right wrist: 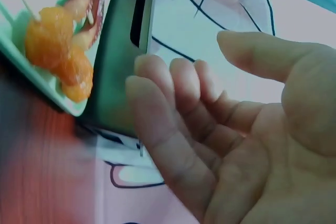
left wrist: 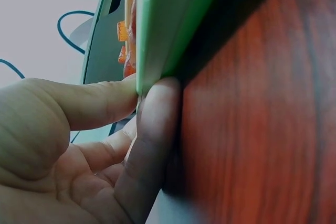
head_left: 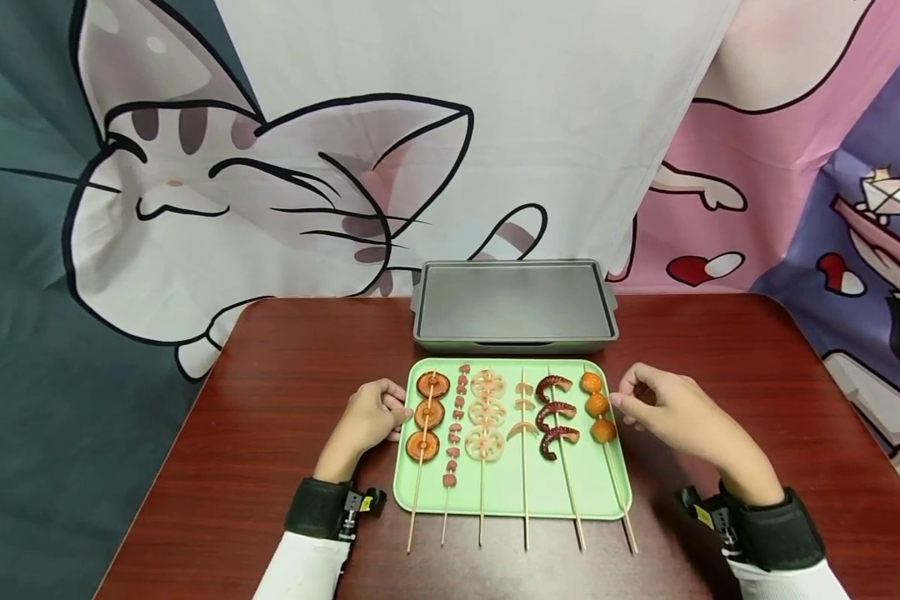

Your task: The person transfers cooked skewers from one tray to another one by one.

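Left hand (head_left: 371, 417) pinching the green tray's (head_left: 412, 492) left rim, thumb above, finger beneath; right hand (head_left: 675, 412) loosely curled, grip empty, beside the orange-ball skewer (head_left: 598, 407); dark red worktop (head_left: 270, 400)

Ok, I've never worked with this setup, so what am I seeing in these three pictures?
No machine here: a person's two bare hands, with a camera strapped to each wrist and one on the head. The wide picture is the head view. It shows a red-brown table, a green tray carrying six skewers, and a grey lidded pan behind it. The left hand pinches the tray's left edge, seen close up in the left wrist view. The right hand sits by the tray's right edge near the orange-ball skewer, loosely curled, holding nothing.
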{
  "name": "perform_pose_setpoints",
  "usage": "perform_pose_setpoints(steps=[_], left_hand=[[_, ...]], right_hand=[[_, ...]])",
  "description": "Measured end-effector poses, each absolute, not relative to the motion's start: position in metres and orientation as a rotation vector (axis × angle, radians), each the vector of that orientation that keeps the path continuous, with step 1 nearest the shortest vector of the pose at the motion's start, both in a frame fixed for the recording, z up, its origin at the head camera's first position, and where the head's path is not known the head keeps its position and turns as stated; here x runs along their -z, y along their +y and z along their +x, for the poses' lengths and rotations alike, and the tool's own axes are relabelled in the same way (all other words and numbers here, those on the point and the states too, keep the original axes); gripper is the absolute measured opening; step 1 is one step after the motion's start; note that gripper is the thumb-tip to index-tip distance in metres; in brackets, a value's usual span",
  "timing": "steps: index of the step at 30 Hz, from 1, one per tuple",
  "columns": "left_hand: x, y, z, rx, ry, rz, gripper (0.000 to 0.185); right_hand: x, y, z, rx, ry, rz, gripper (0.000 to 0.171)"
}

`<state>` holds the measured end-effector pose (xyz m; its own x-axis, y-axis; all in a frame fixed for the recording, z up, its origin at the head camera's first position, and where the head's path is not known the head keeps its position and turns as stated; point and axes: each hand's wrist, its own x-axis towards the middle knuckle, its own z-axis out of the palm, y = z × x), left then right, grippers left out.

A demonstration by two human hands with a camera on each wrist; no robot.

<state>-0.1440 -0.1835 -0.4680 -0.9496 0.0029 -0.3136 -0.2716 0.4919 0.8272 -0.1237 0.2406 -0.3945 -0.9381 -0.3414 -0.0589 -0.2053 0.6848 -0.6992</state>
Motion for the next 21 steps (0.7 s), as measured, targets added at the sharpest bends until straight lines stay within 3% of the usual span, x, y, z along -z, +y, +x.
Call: perform_pose_setpoints(steps=[21], left_hand=[[0.463,-0.193,-0.139,-1.432,2.463,-0.220,0.018]], right_hand=[[0.395,0.243,-0.130,0.904,2.937,-0.509,0.007]])
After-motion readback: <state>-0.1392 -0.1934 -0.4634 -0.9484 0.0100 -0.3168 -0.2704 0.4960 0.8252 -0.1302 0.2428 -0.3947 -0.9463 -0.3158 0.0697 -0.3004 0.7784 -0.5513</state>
